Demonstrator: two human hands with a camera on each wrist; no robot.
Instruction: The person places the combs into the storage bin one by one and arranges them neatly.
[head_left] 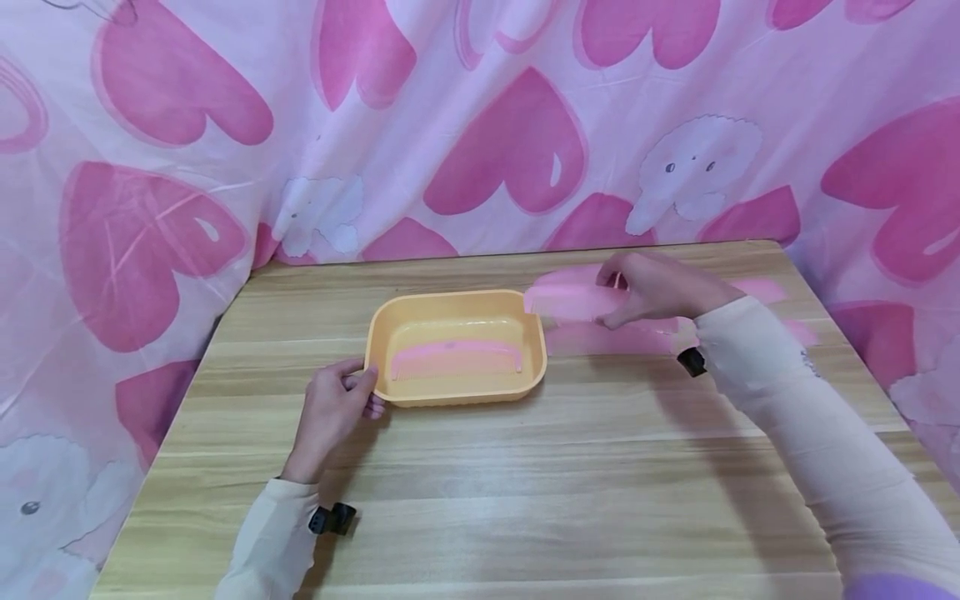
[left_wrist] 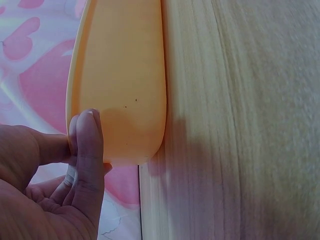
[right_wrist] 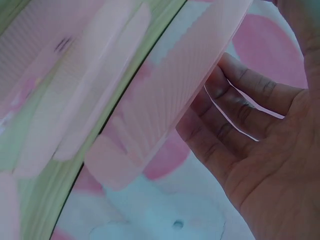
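Pink comb (head_left: 567, 302) pinched in right hand (head_left: 652, 289) beside orange tray (head_left: 534, 358) — mid-transfer; left hand (head_left: 337, 408) grips rim. Next likely: lower beside comb inside (head_left: 456, 358).

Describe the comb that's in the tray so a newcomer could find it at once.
On the wooden table sits an orange tray, gripped at its left rim by the left hand. The pink comb lies flat inside it; the other pink combs lie outside, at the right hand.
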